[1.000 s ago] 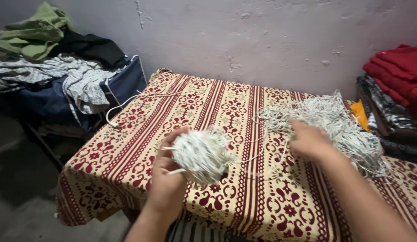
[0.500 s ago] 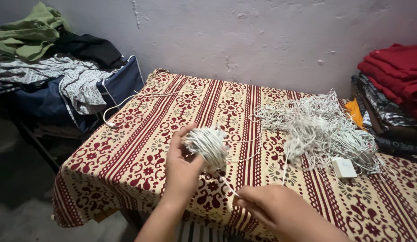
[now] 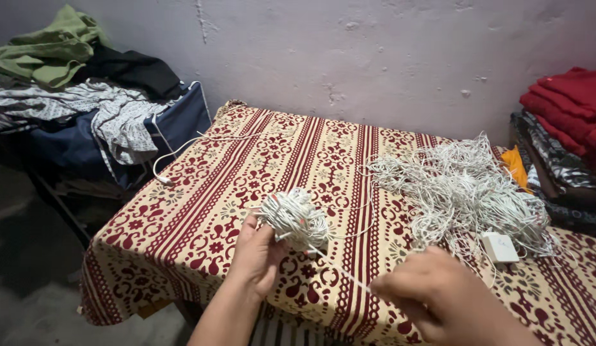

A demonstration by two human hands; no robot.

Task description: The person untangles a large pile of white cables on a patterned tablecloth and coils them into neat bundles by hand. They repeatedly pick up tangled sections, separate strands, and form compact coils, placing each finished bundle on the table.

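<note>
Head view, nearest first: the right hand (image 3: pixel 439 291) sits low at the near right, fingers pressed together in a pinch on a single white cord (image 3: pixel 339 269), though the exact fingertip contact is turned away from the camera. That strand is drawn taut, its long axis running diagonally from the near right up and to the left, where it joins the ball of wound cord (image 3: pixel 294 218). The left hand (image 3: pixel 256 253) cups the ball from below and from its left side, fingers curled round it, holding it just above the bench (image 3: pixel 201 211), over the middle of the red and cream patterned cloth. The ball is roughly round, so it has no clear long axis of its own; its wraps cross at many angles. Judging by size, the winding is at an early to middle stage: the ball is small next to the loose tangle of white cord (image 3: pixel 464 192) lying farther off on the right of the bench, and most of the cord is yet to be wound. A small white adapter block (image 3: pixel 501 247) lies at the near edge of that tangle. Farther left, a thin white cable (image 3: pixel 176 150) trails off the bench toward heaped clothes (image 3: pixel 86 96); folded red fabric (image 3: pixel 570 102) is stacked at the far right.
</note>
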